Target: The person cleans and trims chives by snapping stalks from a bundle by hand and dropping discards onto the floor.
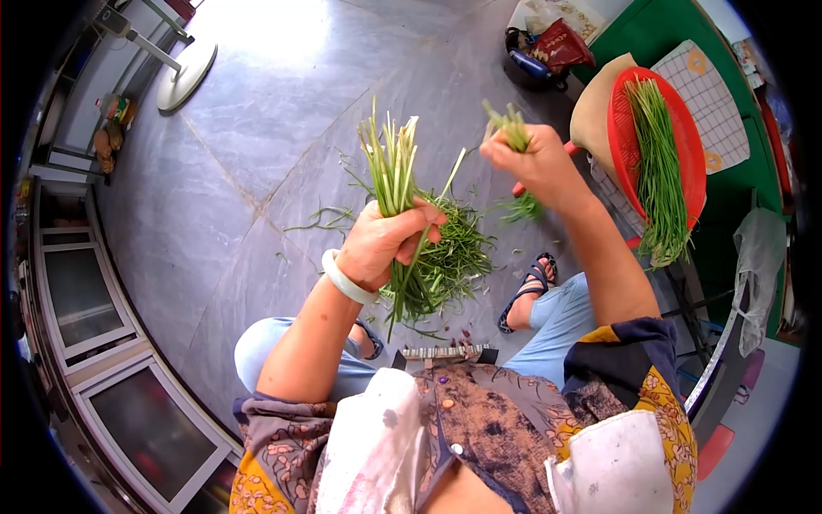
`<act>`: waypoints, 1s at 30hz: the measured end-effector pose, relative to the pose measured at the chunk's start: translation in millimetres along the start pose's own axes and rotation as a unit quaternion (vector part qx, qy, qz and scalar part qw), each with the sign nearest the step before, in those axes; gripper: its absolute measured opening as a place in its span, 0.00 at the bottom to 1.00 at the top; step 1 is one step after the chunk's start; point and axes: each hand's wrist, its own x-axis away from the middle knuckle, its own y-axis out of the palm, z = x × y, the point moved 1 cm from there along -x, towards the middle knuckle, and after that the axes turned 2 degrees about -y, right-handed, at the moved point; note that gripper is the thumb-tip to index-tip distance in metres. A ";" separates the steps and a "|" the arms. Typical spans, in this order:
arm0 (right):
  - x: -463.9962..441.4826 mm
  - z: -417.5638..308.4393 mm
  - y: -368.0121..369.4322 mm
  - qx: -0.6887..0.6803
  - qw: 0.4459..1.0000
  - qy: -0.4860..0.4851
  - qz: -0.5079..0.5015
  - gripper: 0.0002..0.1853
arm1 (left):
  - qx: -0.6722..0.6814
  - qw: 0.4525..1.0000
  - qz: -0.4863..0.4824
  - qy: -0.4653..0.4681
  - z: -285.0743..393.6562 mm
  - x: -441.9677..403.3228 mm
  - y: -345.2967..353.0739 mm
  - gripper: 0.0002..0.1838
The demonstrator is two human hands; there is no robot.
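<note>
The left hand (383,244) closes its grip around slender, pale-ended stalks (391,176). The right hand (535,164) clenches a small, stubby tuft (511,130).

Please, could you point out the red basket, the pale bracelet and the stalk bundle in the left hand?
Red basket (625,146): head view, bare inner wall.
Pale bracelet (340,281): head view, its visible band.
Stalk bundle (392,182): head view, stems above the left hand (387,244).

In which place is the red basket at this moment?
In the head view, the red basket is at the upper right, to the right of the person's right hand and beside the checked cloth.
</note>
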 end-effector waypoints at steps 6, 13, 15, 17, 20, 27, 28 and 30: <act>5.9 0.6 0.9 0.060 0.990 0.023 -0.124 0.11 | 0.012 1.000 -0.011 0.011 -0.2 -1.2 -2.4 0.07; 8.9 -9.3 10.4 -0.078 0.987 0.026 -0.139 0.12 | 0.016 0.999 -0.018 0.025 -1.6 -3.6 -3.5 0.08; 16.3 -20.2 27.6 -0.141 0.975 0.066 -0.158 0.14 | 0.016 0.999 -0.014 0.036 -1.7 -7.0 -2.7 0.09; 23.5 -20.7 45.2 -0.178 0.970 0.058 -0.153 0.13 | 0.026 0.999 -0.013 0.041 -2.7 -8.6 1.6 0.09; 22.5 -8.5 52.0 -0.219 0.967 0.104 -0.079 0.12 | 0.024 1.000 -0.004 0.007 -4.4 -11.7 3.0 0.09; -10.4 2.7 5.7 -0.410 0.899 0.046 0.149 0.10 | 0.021 0.996 -0.075 -0.051 -11.3 -10.1 -2.3 0.09; -15.3 6.2 -6.8 -0.429 0.888 0.033 0.159 0.11 | 0.039 0.993 -0.096 -0.062 -13.5 -11.3 -4.6 0.08; -21.1 9.0 -31.6 -0.454 0.873 0.003 0.181 0.12 | 0.058 0.990 -0.103 -0.077 -13.8 -9.5 -6.1 0.07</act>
